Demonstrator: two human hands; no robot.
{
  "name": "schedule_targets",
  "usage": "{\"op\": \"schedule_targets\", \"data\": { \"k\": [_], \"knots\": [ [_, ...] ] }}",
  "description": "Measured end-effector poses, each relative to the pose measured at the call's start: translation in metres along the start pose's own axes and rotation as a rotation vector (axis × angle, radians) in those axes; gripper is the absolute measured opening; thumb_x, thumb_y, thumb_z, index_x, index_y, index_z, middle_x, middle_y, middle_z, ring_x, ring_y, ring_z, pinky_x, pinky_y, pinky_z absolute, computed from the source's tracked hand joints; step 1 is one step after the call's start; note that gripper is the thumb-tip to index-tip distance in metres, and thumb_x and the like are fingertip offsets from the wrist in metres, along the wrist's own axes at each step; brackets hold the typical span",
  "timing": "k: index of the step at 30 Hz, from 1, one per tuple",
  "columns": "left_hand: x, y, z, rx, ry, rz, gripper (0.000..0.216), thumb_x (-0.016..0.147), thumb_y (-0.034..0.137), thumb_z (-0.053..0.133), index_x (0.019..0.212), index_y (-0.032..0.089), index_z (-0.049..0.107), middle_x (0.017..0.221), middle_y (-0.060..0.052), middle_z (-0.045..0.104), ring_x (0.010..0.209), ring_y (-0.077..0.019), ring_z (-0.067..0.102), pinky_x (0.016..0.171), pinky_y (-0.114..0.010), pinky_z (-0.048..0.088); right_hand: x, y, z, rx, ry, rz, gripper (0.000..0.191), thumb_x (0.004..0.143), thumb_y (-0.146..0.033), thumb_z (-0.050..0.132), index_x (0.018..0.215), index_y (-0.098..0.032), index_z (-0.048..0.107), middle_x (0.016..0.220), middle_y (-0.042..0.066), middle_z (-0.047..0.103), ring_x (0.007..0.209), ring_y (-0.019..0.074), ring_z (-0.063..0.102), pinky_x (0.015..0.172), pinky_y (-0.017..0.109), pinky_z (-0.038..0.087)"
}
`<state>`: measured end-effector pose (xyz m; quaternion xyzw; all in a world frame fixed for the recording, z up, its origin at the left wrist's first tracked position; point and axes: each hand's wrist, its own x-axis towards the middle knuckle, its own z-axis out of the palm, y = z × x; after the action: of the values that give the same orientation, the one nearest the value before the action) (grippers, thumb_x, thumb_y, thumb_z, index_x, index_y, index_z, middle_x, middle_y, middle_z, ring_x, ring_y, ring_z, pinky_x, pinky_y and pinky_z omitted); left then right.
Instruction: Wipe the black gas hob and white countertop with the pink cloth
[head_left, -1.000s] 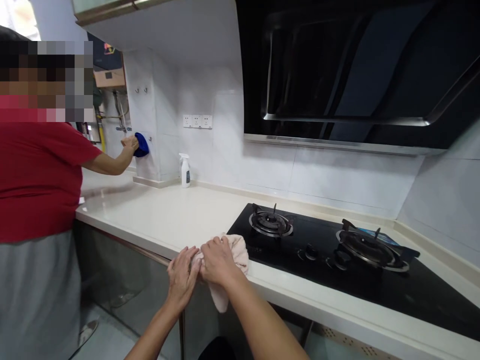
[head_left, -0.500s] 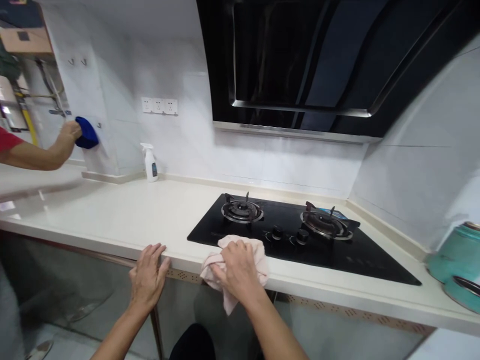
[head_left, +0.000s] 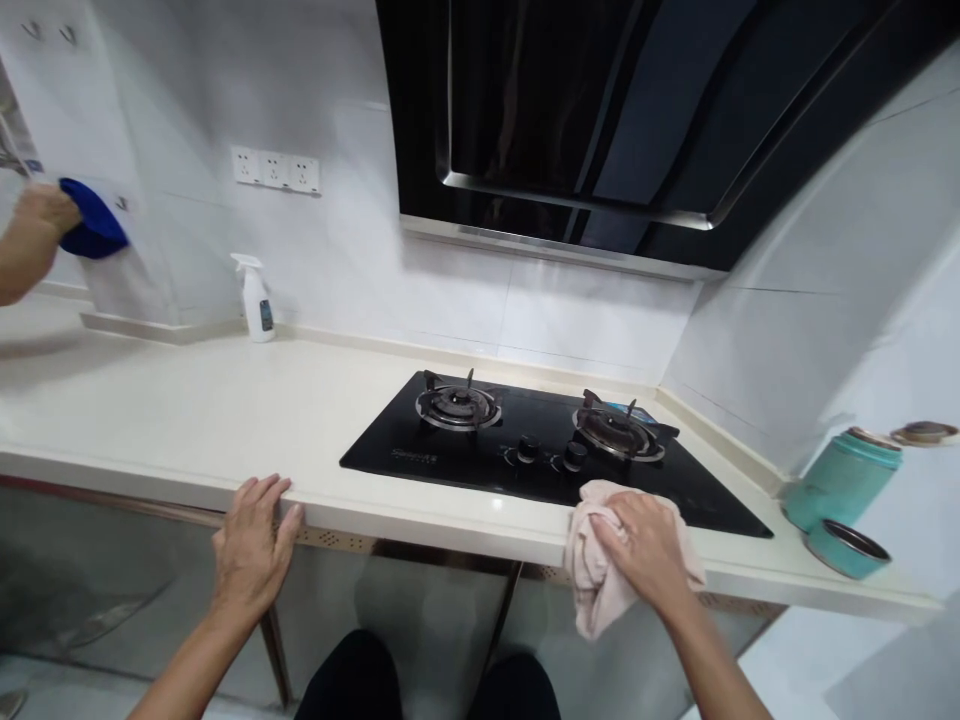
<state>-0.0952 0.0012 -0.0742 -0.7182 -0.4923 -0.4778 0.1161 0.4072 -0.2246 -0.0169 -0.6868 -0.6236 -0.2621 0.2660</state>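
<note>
1. Looking through the head view: the right hand (head_left: 637,545) sits on top of a pink cloth (head_left: 592,595), fingers curled down and clamping it against the front edge of the countertop (head_left: 187,420), just before the front right corner of the black hob (head_left: 390,455).
2. Cloth position: the bunched part lies on the edge under the palm, and a loose tail hangs down past the front edge.
3. Left hand (head_left: 251,545): holds nothing. Its fingers are close together and laid flat over the front edge, well left of the hob.
4. Handling, as judged: the cloth looks light, soft and limp, not fragile, and folds wherever it is pressed. It probably slides easily on the glossy top, so the sound hold is the bunched middle under the palm, not the dangling tail.
5. Elsewhere: a spray bottle (head_left: 255,298) stands at the back edge. A teal canister (head_left: 840,490) stands at the right end. Another person's hand (head_left: 30,225) presses a blue cloth (head_left: 94,232) to the wall at far left.
</note>
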Motion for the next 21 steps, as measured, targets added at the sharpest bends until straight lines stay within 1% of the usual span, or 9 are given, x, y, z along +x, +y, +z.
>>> {"op": "schedule_targets", "data": {
  "k": [2,5,7,9,12,15,18,21],
  "knots": [
    [0.0,0.001,0.001,-0.008,0.014,0.017,0.052,0.105,0.048,0.033,0.136,0.012,0.054,0.145,-0.021,0.055,0.151,-0.0344,0.035,0.123,-0.055,0.03,-0.008,0.036,-0.006,-0.025,-0.029,0.069,0.036,0.1,-0.052,0.047,0.098,-0.023,0.069,0.11,0.008,0.069,0.103,0.0259,0.059,0.092,0.042,0.04],
    [0.001,0.003,0.002,-0.024,0.029,0.028,0.05,0.105,0.046,0.033,0.134,0.011,0.055,0.144,-0.022,0.055,0.151,-0.0355,0.035,0.123,-0.056,0.03,-0.02,0.088,-0.013,-0.091,-0.039,0.197,0.043,0.095,-0.055,0.045,0.099,-0.022,0.073,0.119,0.012,0.066,0.11,0.0292,0.059,0.098,0.046,0.043],
    [0.0,0.003,0.002,-0.037,0.041,0.028,0.049,0.105,0.045,0.034,0.135,0.012,0.055,0.143,-0.022,0.056,0.151,-0.036,0.035,0.123,-0.056,0.03,-0.026,0.115,-0.016,-0.146,-0.055,0.288,0.046,0.092,-0.056,0.044,0.097,-0.023,0.075,0.121,0.012,0.065,0.114,0.0313,0.059,0.101,0.048,0.042],
    [-0.001,0.002,0.003,-0.047,0.052,0.023,0.048,0.104,0.046,0.035,0.136,0.015,0.054,0.143,-0.021,0.056,0.151,-0.0365,0.036,0.123,-0.057,0.031,-0.029,0.133,-0.02,-0.2,-0.077,0.376,0.047,0.089,-0.058,0.044,0.099,-0.026,0.076,0.125,0.012,0.064,0.119,0.0336,0.057,0.104,0.052,0.041],
    [-0.004,0.0,0.004,-0.062,0.056,0.02,0.047,0.103,0.046,0.037,0.14,0.021,0.051,0.145,-0.017,0.056,0.151,-0.0366,0.036,0.123,-0.059,0.031,-0.028,0.144,-0.023,-0.266,-0.108,0.48,0.048,0.086,-0.061,0.044,0.106,-0.031,0.075,0.131,0.01,0.061,0.128,0.0373,0.052,0.107,0.059,0.037],
    [-0.005,-0.003,0.005,-0.089,0.046,0.019,0.046,0.103,0.043,0.04,0.147,0.03,0.045,0.149,-0.011,0.052,0.153,-0.0352,0.033,0.124,-0.059,0.029,-0.023,0.145,-0.025,-0.311,-0.151,0.601,0.052,0.085,-0.062,0.042,0.113,-0.031,0.074,0.132,0.012,0.06,0.13,0.0395,0.05,0.107,0.061,0.036],
    [-0.006,-0.004,0.009,-0.128,0.055,0.019,0.05,0.101,0.039,0.044,0.151,0.036,0.04,0.151,-0.007,0.05,0.153,-0.0352,0.032,0.125,-0.06,0.028,-0.02,0.141,-0.025,-0.353,-0.211,0.707,0.054,0.086,-0.062,0.041,0.119,-0.031,0.072,0.128,0.014,0.061,0.125,0.0407,0.053,0.105,0.06,0.038],
    [-0.006,-0.003,0.017,-0.158,0.083,-0.01,0.054,0.098,0.037,0.046,0.151,0.038,0.04,0.149,-0.007,0.05,0.153,-0.0371,0.032,0.126,-0.064,0.026,-0.019,0.127,-0.023,-0.412,-0.235,0.752,0.058,0.088,-0.064,0.038,0.122,-0.03,0.069,0.129,0.016,0.061,0.121,0.0418,0.054,0.103,0.06,0.04]
  ]
}}
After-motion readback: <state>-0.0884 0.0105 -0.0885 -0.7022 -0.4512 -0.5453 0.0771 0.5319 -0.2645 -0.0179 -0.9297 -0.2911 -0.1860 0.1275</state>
